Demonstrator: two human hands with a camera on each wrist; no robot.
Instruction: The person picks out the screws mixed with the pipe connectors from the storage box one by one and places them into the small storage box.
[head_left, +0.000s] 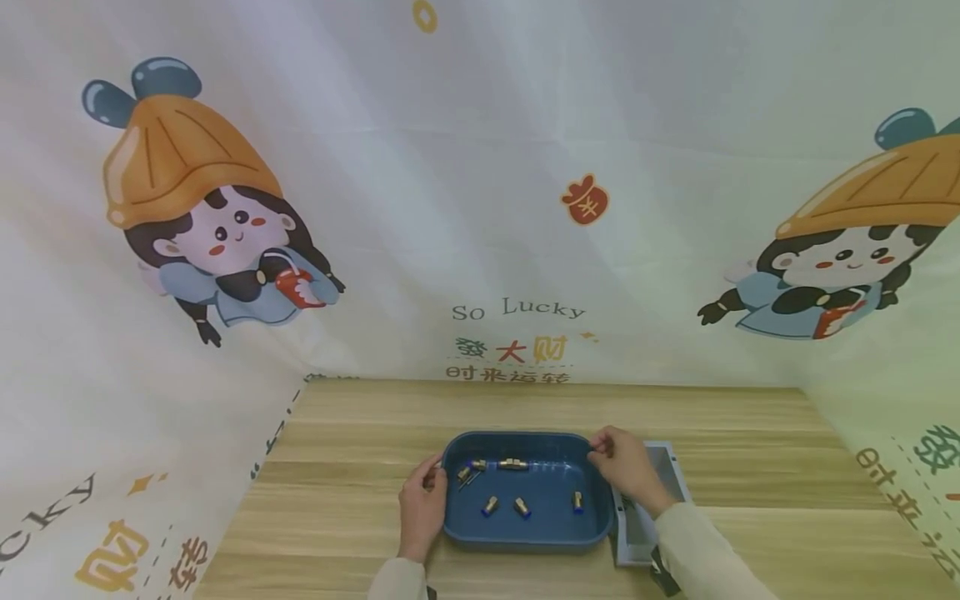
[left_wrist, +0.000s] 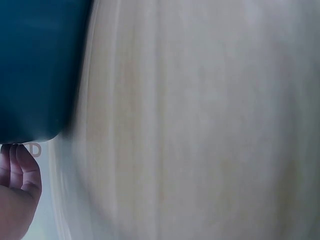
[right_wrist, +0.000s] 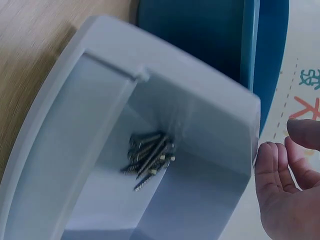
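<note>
A dark blue plastic tray (head_left: 528,543) sits on the wooden table, with several small brass pipe fittings (head_left: 513,464) with blue ends scattered inside. My left hand (head_left: 422,507) grips the tray's left rim. In the left wrist view, that hand's curled fingers (left_wrist: 22,170) meet the end of the tray. At the far right corner, my right hand (head_left: 626,468) pinches the rim between thumb and fingers. The right wrist view shows this hand (right_wrist: 290,200) beyond a grey bin, whose corner hides part of the tray.
The grey bin (head_left: 678,477) stands against the right side of the tray, under my right forearm. Several screws (right_wrist: 150,155) lie in a pile inside it. Printed white cloth (head_left: 420,250) hangs behind the table (head_left: 330,467) and along both sides.
</note>
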